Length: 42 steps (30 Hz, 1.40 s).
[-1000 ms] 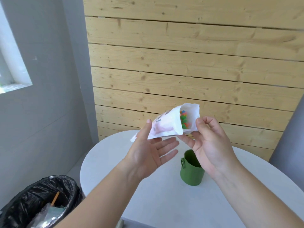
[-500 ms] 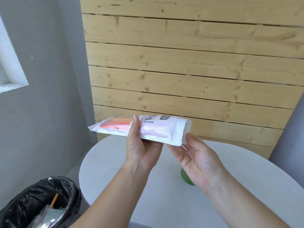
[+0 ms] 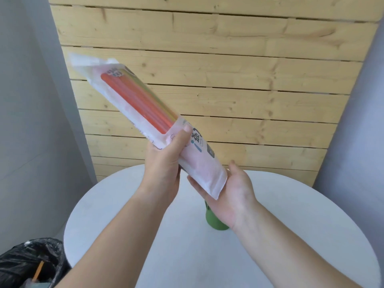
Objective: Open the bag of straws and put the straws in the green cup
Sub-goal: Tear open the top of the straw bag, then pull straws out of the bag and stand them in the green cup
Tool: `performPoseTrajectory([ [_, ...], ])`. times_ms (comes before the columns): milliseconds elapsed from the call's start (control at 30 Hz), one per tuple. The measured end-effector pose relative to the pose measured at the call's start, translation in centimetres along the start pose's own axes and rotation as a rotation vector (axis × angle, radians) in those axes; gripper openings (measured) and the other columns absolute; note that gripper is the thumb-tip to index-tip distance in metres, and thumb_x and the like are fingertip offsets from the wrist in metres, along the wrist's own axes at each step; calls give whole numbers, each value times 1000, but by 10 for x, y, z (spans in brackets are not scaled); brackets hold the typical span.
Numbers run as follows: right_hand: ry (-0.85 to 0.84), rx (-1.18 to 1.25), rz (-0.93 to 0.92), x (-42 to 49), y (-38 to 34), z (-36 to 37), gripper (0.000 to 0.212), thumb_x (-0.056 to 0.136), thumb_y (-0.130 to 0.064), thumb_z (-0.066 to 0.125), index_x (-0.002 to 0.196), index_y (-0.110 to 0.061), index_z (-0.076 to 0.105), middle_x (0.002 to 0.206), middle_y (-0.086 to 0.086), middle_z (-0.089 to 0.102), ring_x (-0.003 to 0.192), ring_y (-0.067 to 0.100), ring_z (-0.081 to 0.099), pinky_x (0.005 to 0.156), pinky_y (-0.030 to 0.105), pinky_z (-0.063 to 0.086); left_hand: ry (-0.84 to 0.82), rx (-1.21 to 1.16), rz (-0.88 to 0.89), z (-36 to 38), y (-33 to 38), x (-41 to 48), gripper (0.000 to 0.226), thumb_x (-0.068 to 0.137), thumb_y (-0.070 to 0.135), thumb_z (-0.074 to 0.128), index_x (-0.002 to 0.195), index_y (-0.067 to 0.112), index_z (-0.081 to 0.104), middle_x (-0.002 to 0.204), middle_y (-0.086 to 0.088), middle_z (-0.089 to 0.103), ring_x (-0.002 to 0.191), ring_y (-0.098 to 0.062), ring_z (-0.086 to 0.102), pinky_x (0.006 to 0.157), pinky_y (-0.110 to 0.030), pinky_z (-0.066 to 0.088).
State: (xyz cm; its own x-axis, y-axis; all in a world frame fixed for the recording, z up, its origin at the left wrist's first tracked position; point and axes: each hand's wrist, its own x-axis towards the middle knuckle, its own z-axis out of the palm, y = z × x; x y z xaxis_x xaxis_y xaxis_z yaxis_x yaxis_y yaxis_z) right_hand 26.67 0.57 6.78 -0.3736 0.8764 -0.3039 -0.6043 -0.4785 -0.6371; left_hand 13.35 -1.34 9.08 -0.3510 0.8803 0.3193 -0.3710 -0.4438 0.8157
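Note:
A long white and pink bag of straws (image 3: 133, 104) slants from upper left down to lower right above the table. Orange and yellow-green straws show through its clear window. My left hand (image 3: 164, 163) grips the bag round its middle, thumb on top. My right hand (image 3: 232, 190) lies palm up under the bag's lower end, fingers straight beneath it. The green cup (image 3: 214, 221) stands on the table directly below my right hand, and that hand and wrist hide most of it.
A round white table (image 3: 187, 256) fills the lower middle, set against a wooden plank wall (image 3: 228, 69). A bin lined with a black bag (image 3: 29, 265) stands on the floor at lower left, holding some rubbish.
The bag has swung from level to steeply tilted, its far end raised and its near end lowered onto my right palm above the cup. The camera has moved closer and tipped down.

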Motion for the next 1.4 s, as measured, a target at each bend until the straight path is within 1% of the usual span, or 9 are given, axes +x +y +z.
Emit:
performPoseTrajectory([
  [167,18,35,-3,10,-2,-9,57,107,-39,25,124,-4,68,116,18,75,112,33,69,99,48,53,-34,99,26,16,-6,3,43,88,16,78,122,-3,60,98,-14,65,103,-40,70,97,-64,53],
  [267,15,61,19,11,0,-11,59,108,-38,23,121,-2,69,114,19,75,112,34,70,104,48,50,-56,138,43,17,-4,0,47,85,17,81,125,2,61,101,-14,68,110,-48,67,95,-65,55],
  [433,49,48,6,13,3,-11,58,108,-38,23,121,-3,68,113,17,76,111,33,70,105,48,49,-76,197,50,21,-5,-1,47,83,16,81,123,4,61,99,-14,67,98,-36,70,91,-60,57],
  [667,151,-43,-2,17,1,-7,42,101,-26,39,119,-6,72,108,13,78,108,30,72,106,45,49,-89,48,-2,10,-17,-4,49,86,17,76,125,-5,56,104,-17,63,100,-35,67,89,-51,58],
  [767,186,-105,-1,13,-5,-3,40,103,-31,42,116,-7,72,106,14,78,102,29,74,96,40,54,-94,10,-82,2,-29,-10,51,89,14,73,130,-8,53,110,-19,64,113,-46,65,100,-57,52],
  [900,183,-223,-83,10,-4,-2,43,105,-36,43,106,-1,68,95,16,78,96,33,73,97,48,55,8,-39,-160,-10,-29,-10,33,92,15,72,120,1,64,108,-15,69,110,-35,68,101,-53,53],
  [1033,140,-435,-136,5,-3,-8,45,106,-42,40,93,-5,62,76,14,68,69,33,67,68,43,61,152,-152,-206,-24,-26,-6,33,91,21,73,121,7,66,110,-12,70,111,-30,69,102,-49,54],
  [1133,181,-629,-186,6,-4,-12,49,103,-52,40,91,-11,65,69,9,62,50,21,54,45,27,44,213,-220,-243,-24,-26,-8,50,93,25,71,135,-1,60,118,-14,70,122,-34,67,102,-47,55],
  [1400,235,-727,-357,12,2,-12,34,100,-42,52,88,-11,57,56,-2,53,37,12,38,38,21,28,219,-223,-237,-20,-32,-12,68,82,28,79,139,-2,57,119,-14,70,128,-38,62,110,-55,47],
])
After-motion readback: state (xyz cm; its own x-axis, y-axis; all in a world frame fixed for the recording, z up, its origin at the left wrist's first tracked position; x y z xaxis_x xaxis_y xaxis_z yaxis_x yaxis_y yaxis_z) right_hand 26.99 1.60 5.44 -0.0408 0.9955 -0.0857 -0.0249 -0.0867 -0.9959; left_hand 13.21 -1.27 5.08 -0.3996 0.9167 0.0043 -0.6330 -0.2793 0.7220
